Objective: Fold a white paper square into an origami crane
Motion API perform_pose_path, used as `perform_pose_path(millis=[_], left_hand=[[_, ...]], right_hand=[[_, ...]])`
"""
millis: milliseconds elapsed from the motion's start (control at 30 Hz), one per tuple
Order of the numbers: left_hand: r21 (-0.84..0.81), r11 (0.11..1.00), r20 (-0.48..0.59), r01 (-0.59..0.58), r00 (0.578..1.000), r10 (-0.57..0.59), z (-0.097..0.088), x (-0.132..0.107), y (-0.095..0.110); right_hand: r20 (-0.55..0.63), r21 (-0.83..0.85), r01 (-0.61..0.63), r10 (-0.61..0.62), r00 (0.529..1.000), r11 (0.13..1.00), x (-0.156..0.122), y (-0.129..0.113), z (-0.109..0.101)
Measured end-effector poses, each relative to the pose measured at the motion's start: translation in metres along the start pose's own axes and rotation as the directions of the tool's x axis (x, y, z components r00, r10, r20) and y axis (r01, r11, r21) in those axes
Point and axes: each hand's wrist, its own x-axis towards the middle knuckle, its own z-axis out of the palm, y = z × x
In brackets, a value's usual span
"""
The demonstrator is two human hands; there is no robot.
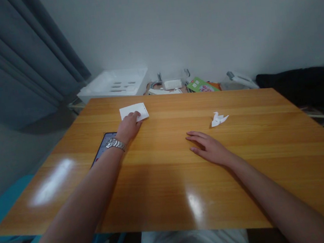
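Observation:
My left hand (128, 127), with a metal watch on its wrist, reaches forward over the wooden table (168, 182). Its fingers are closed on the near edge of a white paper sheet (134, 111) that lies near the table's far left. My right hand (207, 147) rests flat on the tabletop, fingers stretched out and holding nothing. A small white folded paper figure (218, 119) sits on the table a little beyond and to the right of my right hand.
A dark phone (103, 147) lies under my left wrist. Behind the table are a white plastic tray (115, 84), a green packet (201, 85), small white items and a black bag (298, 83). Grey curtains (15, 63) hang at left.

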Motion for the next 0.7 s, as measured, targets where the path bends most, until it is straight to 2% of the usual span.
perform_pose_path(millis=[200,467,700], left_hand=[[-0.036,0.998,0.043,0.042,0.998,-0.041,0.000,0.000,-0.011],[-0.132,0.991,0.085,-0.011,0.996,0.022,0.002,0.003,-0.024],[-0.147,0.989,0.070,-0.014,0.997,0.024,-0.001,0.002,-0.023]], right_hand=[[0.004,0.002,-0.001,0.001,1.000,1.000,0.000,-0.001,-0.001],[0.004,0.003,-0.007,0.007,1.000,1.000,0.000,-0.001,-0.002],[0.014,0.004,-0.004,0.004,1.000,1.000,0.001,0.000,-0.002]])
